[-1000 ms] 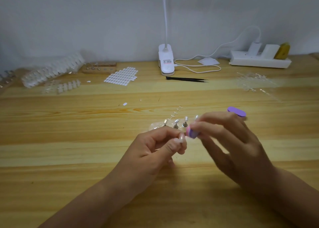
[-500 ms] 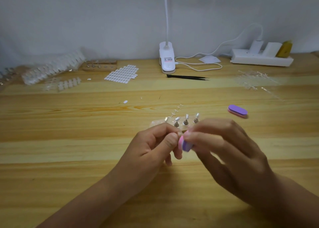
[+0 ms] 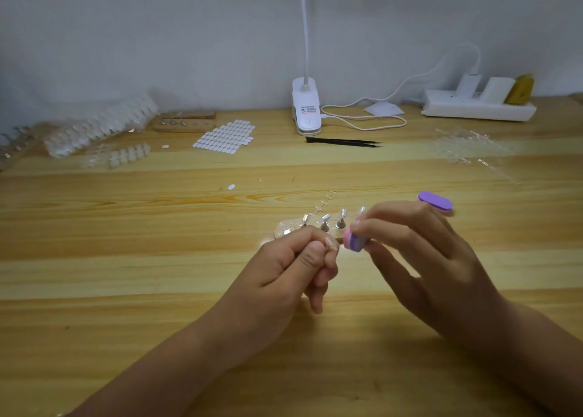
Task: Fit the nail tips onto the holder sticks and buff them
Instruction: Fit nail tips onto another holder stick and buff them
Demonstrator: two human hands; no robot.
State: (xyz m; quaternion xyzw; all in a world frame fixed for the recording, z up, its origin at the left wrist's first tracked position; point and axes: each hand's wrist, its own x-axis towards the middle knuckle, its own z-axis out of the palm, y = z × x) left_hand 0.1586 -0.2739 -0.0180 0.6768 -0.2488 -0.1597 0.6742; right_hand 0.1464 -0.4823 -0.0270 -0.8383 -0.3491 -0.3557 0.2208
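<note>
Pinching a pale plastic nail tip [image 3: 331, 242], left fingers [image 3: 312, 255] are holding it beside the pink-purple foam buffer block [image 3: 355, 241], at 3 o'clock, gripped by right fingers [image 3: 394, 227].

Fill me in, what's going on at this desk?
A person is buffing nail tips by hand. The left hand pinches a nail tip, with whatever it sits on hidden in the fingers. The right hand holds a small pink-and-purple buffer block just beside that tip; whether they touch is unclear. Behind the hands, a stand carries several holder sticks. A spare purple buffer lies on the table, further right.
</note>
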